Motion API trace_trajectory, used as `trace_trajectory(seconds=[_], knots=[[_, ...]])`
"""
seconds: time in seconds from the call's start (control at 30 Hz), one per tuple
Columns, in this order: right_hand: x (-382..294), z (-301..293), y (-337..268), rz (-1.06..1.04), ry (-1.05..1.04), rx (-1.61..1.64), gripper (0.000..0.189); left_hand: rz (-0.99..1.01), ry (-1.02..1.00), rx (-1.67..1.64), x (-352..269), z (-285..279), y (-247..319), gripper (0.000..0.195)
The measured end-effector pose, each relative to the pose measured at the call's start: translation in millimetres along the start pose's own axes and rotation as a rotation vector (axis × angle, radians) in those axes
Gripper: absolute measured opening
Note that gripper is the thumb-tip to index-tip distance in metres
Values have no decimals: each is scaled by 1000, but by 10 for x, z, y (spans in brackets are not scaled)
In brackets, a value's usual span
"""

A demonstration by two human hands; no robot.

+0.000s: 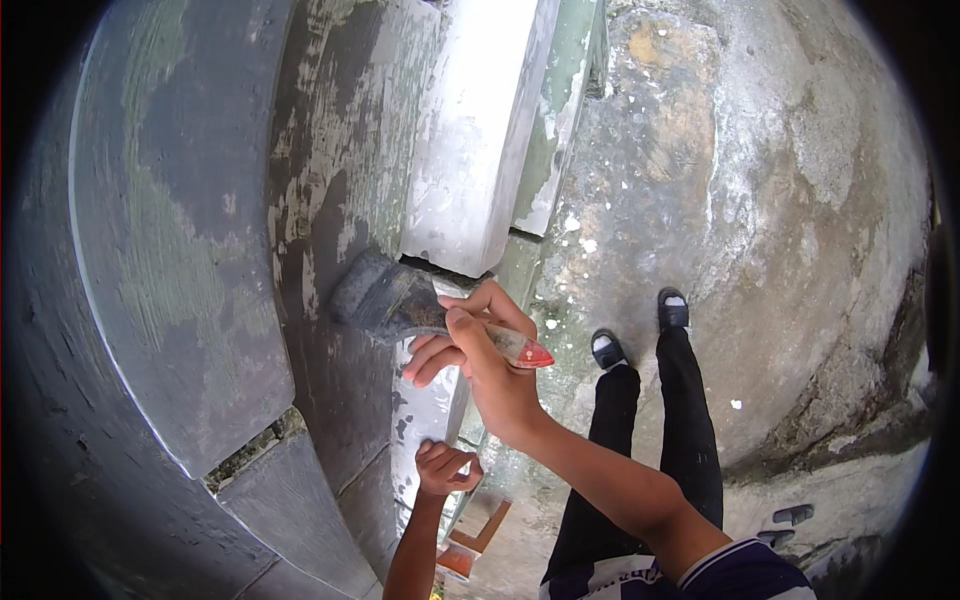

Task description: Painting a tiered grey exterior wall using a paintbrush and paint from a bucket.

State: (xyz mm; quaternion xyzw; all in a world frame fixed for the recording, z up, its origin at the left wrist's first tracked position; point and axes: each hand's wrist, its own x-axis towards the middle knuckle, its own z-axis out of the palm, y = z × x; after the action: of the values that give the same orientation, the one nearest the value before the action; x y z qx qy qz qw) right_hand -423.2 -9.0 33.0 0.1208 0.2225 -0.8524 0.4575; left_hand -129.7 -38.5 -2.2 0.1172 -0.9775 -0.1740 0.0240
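My right hand (487, 360) is closed around the handle of a worn flat paintbrush (405, 300) with a pale handle and a red tip. Its dark bristles touch or hover just over the dark, scuffed slab face (322, 225) to the left; contact cannot be told exactly. My left hand (448, 466) rests by the lower part of the white-painted ledge (427, 409), its fingers curled, with nothing visible in them. Above the brush lies a brighter white block (472, 150), its lower end bordered by a dark gap.
A broad grey slab with worn green paint (180, 225) stands at the left. Stained concrete ground (645, 187) with white spots lies at the right. An orange-brown angled object (484, 529) is near my left forearm. Dark slippers (793, 514) lie at the lower right.
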Motion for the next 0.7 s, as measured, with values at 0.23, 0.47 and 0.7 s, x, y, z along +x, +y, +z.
trace_trajectory(seconds=[0.23, 0.47, 0.7], knots=[[838, 224, -729, -453, 14, 264, 12, 8, 14, 3, 39, 6, 35, 10], [768, 456, -344, -355, -29, 271, 18, -10, -2, 14, -13, -23, 18, 10], [-696, -115, 436, 80, -170, -265, 2, -390, -6, -302, -308, 78, -67, 32]])
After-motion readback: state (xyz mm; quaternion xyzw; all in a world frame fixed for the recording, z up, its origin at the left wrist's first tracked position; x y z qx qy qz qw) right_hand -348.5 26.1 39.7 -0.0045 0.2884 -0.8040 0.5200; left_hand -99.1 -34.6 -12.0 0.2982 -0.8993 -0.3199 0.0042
